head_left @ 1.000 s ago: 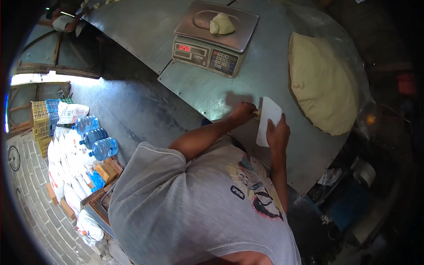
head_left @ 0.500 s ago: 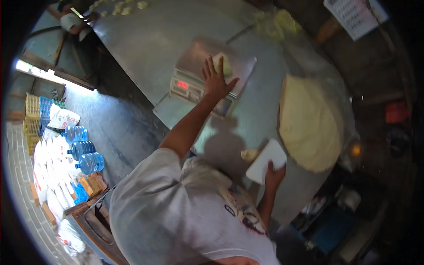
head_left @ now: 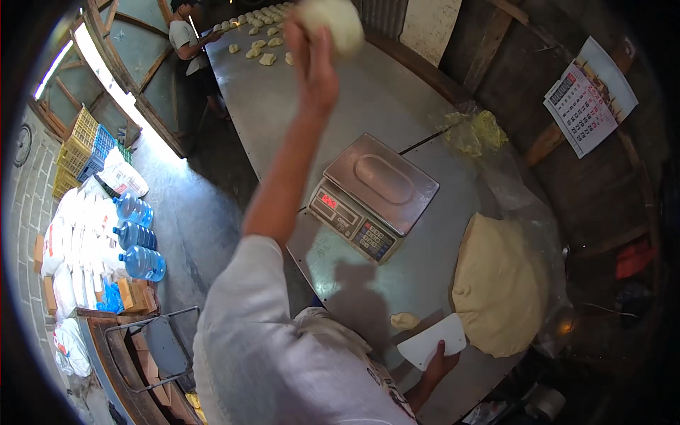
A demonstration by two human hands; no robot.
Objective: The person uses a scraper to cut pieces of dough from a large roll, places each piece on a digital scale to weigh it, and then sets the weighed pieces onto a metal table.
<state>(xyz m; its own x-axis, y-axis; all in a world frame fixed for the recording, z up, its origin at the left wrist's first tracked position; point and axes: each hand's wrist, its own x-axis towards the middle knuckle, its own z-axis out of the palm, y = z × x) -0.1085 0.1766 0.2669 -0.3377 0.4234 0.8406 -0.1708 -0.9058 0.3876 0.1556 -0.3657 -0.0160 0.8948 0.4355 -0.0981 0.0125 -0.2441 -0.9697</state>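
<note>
My left hand (head_left: 314,78) is raised at arm's length over the far part of the metal table. A rounded lump of dough (head_left: 333,27), blurred by motion, is held against its fingers. Below that arm stands a digital scale (head_left: 386,185) with a bare metal pan and a lit red display. At the near edge my right hand (head_left: 440,367) grips a white dough scraper (head_left: 428,341). A small scrap of dough (head_left: 404,321) lies just beyond the scraper. To the right rests a large slab of dough (head_left: 499,283), partly under clear plastic.
Several dough pieces (head_left: 267,59) sit at the table's far end, where another person (head_left: 185,42) stands. Crumpled plastic (head_left: 489,134) lies by the right-hand wall, under a calendar (head_left: 581,106). Left on the floor are water bottles (head_left: 144,263), white sacks (head_left: 71,237) and crates (head_left: 78,142).
My left hand has lifted the dough lump off the scale pan and carried it away toward the far end. My right hand keeps the scraper near the slab. The view has shifted.
</note>
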